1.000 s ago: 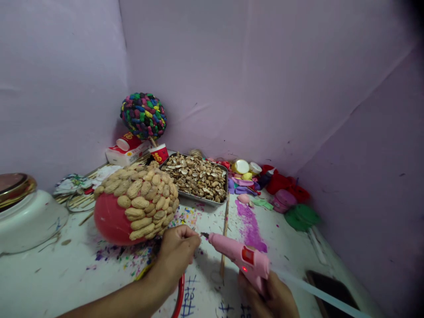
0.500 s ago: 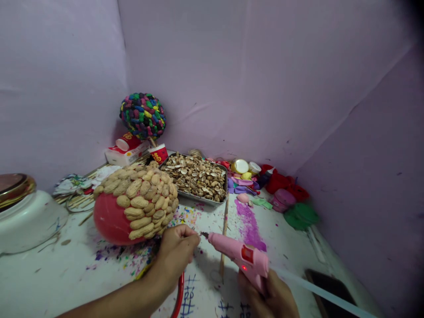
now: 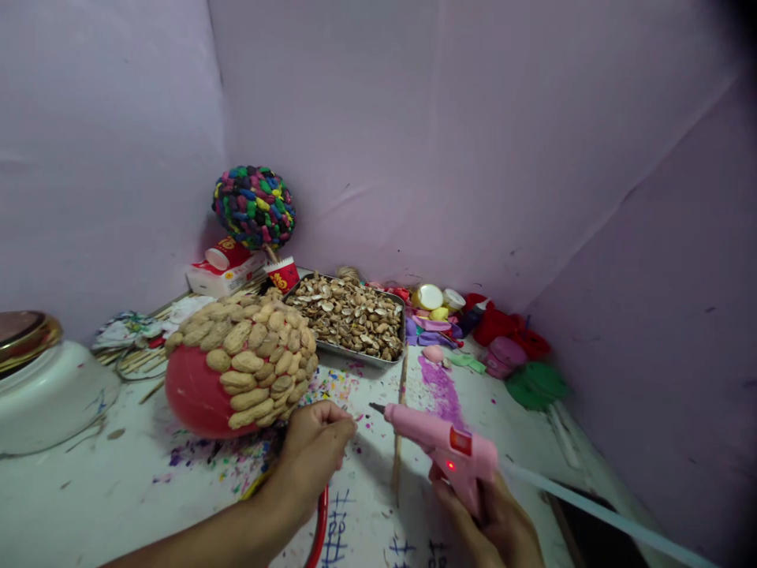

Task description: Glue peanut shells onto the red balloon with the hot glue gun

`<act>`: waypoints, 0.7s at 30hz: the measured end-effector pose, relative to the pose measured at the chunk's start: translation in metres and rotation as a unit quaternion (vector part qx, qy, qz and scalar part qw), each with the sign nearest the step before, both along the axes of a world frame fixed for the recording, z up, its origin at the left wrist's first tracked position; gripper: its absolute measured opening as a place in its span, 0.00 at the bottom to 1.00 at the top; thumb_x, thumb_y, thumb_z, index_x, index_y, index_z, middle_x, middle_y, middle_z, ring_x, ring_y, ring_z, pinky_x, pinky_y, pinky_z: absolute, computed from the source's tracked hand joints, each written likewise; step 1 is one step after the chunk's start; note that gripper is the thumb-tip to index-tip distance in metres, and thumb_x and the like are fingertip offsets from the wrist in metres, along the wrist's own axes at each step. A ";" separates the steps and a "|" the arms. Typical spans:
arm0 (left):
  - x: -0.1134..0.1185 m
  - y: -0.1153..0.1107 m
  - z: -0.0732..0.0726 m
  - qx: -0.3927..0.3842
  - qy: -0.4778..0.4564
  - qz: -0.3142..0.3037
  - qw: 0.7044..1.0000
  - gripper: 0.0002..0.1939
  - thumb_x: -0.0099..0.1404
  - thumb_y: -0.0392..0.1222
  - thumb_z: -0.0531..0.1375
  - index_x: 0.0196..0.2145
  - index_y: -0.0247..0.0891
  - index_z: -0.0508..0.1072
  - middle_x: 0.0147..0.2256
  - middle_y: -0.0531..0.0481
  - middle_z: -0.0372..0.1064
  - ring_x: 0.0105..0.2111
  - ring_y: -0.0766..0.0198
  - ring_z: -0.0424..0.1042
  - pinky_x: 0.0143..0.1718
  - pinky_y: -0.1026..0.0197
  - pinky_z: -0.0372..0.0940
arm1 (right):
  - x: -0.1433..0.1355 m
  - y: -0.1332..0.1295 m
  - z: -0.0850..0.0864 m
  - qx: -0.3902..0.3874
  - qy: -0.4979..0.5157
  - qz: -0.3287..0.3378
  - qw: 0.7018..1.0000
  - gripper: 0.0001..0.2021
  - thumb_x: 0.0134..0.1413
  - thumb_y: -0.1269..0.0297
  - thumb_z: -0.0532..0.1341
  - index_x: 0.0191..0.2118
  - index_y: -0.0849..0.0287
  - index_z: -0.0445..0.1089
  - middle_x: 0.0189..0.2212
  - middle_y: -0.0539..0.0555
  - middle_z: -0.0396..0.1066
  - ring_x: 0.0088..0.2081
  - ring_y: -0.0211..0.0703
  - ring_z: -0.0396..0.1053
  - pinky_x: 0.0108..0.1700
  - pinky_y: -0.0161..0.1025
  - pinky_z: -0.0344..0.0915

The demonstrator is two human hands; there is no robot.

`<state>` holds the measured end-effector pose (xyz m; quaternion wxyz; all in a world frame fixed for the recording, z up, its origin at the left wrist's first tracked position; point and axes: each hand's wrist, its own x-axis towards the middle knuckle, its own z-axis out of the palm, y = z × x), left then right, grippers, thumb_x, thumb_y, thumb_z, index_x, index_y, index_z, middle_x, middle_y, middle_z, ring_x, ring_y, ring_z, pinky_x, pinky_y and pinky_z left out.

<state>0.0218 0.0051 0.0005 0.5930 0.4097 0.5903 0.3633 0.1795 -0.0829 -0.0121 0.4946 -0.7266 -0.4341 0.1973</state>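
Note:
My right hand (image 3: pixel 494 525) grips a pink hot glue gun (image 3: pixel 441 442) by its handle. The gun's red light glows, its dark nozzle points left, and a long translucent glue stick (image 3: pixel 597 505) trails from its back. Fingers pinched together, my left hand (image 3: pixel 319 450) is in front of the nozzle with a small gap between them. Whatever it pinches is mostly hidden by the fingers. Just behind that hand rests a red balloon (image 3: pixel 198 390), its upper and right sides covered with peanut shells (image 3: pixel 251 361).
A metal tray (image 3: pixel 360 355) heaped with shell halves stands behind the balloon. At the back left, a multicoloured ball (image 3: pixel 254 207) rises on a stick from a red paper cup (image 3: pixel 282 274). Balloons and red containers (image 3: pixel 502 323) lie right. A white pot (image 3: pixel 53 394) stands left.
The glue gun in my right hand has drawn back to the right, away from my left fingertips. My left hand stays nearly in place.

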 end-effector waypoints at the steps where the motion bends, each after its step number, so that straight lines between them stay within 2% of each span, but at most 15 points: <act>1: 0.000 0.000 0.000 -0.003 0.002 0.002 1.000 0.07 0.43 0.43 0.55 0.16 0.38 0.61 0.09 0.60 0.52 0.11 0.74 0.49 0.13 0.69 0.42 | 0.001 0.002 0.001 -0.003 0.017 -0.004 1.000 0.17 0.42 0.51 0.60 0.33 0.59 0.73 0.27 0.55 0.76 0.31 0.50 0.73 0.30 0.36 0.69; 7: -0.001 0.001 0.002 0.000 0.006 -0.005 1.000 0.07 0.43 0.42 0.56 0.16 0.38 0.62 0.10 0.60 0.52 0.12 0.74 0.49 0.13 0.69 0.42 | 0.016 0.019 0.000 -0.035 0.067 -0.042 0.996 0.16 0.41 0.53 0.62 0.34 0.59 0.72 0.29 0.52 0.76 0.32 0.49 0.73 0.29 0.35 0.68; 10: -0.001 -0.004 0.005 0.012 0.005 -0.017 1.000 0.06 0.43 0.41 0.55 0.16 0.37 0.62 0.09 0.60 0.52 0.12 0.74 0.49 0.14 0.68 0.43 | 0.028 0.027 -0.003 -0.066 0.046 -0.005 0.997 0.18 0.43 0.52 0.60 0.36 0.61 0.72 0.27 0.52 0.76 0.29 0.50 0.73 0.26 0.37 0.67; 12: -0.001 -0.009 0.011 0.017 -0.002 -0.034 0.999 0.06 0.42 0.41 0.55 0.15 0.37 0.63 0.10 0.59 0.52 0.12 0.73 0.49 0.15 0.68 0.43 | 0.038 0.030 -0.007 -0.090 -0.009 0.013 0.996 0.19 0.45 0.51 0.58 0.36 0.61 0.73 0.26 0.53 0.76 0.29 0.51 0.73 0.27 0.39 0.67; 14: -0.002 -0.017 0.023 0.019 -0.015 -0.062 0.998 0.05 0.41 0.41 0.55 0.15 0.37 0.63 0.10 0.59 0.52 0.13 0.73 0.49 0.15 0.67 0.44 | 0.047 0.034 -0.010 -0.122 -0.092 -0.001 0.988 0.21 0.44 0.48 0.57 0.38 0.58 0.74 0.29 0.55 0.78 0.32 0.55 0.74 0.29 0.41 0.67; 17: -0.013 -0.027 0.054 0.048 -0.030 -0.108 0.993 0.06 0.41 0.41 0.57 0.15 0.37 0.64 0.12 0.57 0.55 0.14 0.73 0.51 0.16 0.67 0.46 | 0.055 0.039 -0.013 -0.208 -0.201 -0.003 0.957 0.28 0.46 0.43 0.53 0.43 0.60 0.72 0.38 0.62 0.76 0.39 0.60 0.73 0.33 0.47 0.67; 19: -0.029 -0.030 0.079 0.108 -0.016 -0.079 0.991 0.06 0.43 0.42 0.57 0.15 0.37 0.66 0.14 0.55 0.59 0.16 0.71 0.56 0.17 0.67 0.50 | 0.058 0.041 -0.012 -0.237 -0.225 0.007 0.945 0.31 0.48 0.41 0.49 0.45 0.62 0.71 0.42 0.64 0.73 0.42 0.60 0.72 0.36 0.47 0.67; 21: -0.051 -0.028 0.102 0.186 0.035 -0.047 0.981 0.07 0.45 0.42 0.59 0.15 0.37 0.68 0.15 0.53 0.63 0.17 0.69 0.60 0.18 0.67 0.53 | 0.059 0.042 -0.008 -0.237 -0.243 0.025 0.940 0.28 0.49 0.42 0.49 0.42 0.59 0.73 0.41 0.63 0.74 0.40 0.58 0.73 0.35 0.46 0.67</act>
